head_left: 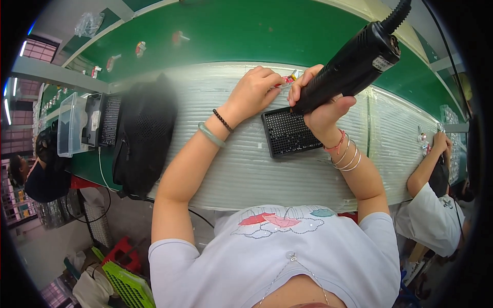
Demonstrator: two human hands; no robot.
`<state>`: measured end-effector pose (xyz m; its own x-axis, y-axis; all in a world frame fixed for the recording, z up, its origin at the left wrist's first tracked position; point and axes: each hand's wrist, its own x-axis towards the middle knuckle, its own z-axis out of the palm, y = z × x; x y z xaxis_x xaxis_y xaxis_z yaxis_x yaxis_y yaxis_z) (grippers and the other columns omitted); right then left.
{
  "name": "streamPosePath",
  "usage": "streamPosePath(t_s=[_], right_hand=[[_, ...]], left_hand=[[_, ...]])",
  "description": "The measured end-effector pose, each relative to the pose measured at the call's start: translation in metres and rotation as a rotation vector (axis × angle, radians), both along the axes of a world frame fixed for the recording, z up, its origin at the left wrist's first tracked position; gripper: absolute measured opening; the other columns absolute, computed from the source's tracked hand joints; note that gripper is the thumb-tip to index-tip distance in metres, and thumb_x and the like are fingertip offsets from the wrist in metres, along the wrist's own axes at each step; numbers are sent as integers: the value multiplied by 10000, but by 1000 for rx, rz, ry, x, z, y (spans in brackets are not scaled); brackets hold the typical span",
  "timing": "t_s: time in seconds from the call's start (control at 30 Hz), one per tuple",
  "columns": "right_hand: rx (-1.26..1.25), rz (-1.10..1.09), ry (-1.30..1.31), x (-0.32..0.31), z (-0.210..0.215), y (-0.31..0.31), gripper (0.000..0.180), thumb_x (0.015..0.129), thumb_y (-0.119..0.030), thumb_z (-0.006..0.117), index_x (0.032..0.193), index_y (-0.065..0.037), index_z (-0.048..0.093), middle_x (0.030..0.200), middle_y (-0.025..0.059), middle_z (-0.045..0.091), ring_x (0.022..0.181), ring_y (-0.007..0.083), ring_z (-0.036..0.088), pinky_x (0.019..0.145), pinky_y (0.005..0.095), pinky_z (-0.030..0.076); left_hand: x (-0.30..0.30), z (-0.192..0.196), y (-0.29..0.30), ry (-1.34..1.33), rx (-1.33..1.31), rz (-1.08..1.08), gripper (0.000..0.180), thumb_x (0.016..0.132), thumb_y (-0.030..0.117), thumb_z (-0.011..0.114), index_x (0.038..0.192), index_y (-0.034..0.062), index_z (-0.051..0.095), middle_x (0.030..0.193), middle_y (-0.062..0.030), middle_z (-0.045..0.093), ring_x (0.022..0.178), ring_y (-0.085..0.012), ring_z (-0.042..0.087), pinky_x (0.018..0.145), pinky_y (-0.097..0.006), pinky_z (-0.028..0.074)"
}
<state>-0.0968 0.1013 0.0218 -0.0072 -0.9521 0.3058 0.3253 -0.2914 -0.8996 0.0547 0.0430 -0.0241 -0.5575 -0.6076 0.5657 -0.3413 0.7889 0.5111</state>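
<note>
**Across a pale ribbed mat: a black power tool in the right hand, a small red-and-yellow piece at the left**

The broadest feature is the green surface (267,31), which curves along the far side; several small, blurred red-and-white pieces (140,49) lie on it. Nearer the person, the pale ribbed mat (215,179) covers the work area. Toward the right rim, a co-worker in a white top (431,220) reaches over the same bench. A black bag (146,133) lies at the mat's left end, with a clear plastic box (67,126) beyond it. The black power tool (349,66) slants across the upper right, its cable end raised; the right hand (328,115) is wrapped around its lower body. Its working tip is hidden. Below the tool sits a black gridded tray (292,153), flat on the mat and partly covered by the right hand. Smallest is the red-and-yellow piece (291,78), located near the mat's far edge, between the two hands. The left hand (256,88) pinches its near end, thumb and fingers drawn narrow.
</note>
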Motion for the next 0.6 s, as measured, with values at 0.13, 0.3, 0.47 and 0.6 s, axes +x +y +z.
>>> streamPosePath(t_s=[0.13,0.3,0.47,0.6], right_hand=[[2,-14,23,0,-1,-1,950,544,-928,321,852,-34,414,657,50,460,540,158,508,482,277,432],[20,-19,51,1,0,-1,941,543,-920,358,851,-34,424,651,49,458,542,157,511,481,277,434],[37,23,133,-1,3,0,940,543,-917,374,845,-30,440,635,58,475,540,157,514,477,272,434],[-13,4,95,-5,7,-3,965,549,-933,315,840,-23,449,622,84,506,535,158,514,474,262,432]], left_hand=[[0,0,0,4,-1,-4,122,732,55,633,852,50,612,805,-95,600,776,-277,553,712,-369,465],[1,1,-1,-8,9,-17,124,735,54,630,858,49,614,804,-96,596,781,-279,550,711,-372,463],[1,1,0,-3,-5,-5,135,743,52,625,878,50,615,806,-96,595,786,-279,550,714,-372,465],[1,1,3,8,29,-31,180,751,46,625,931,61,626,812,-90,598,783,-268,550,710,-361,474]])
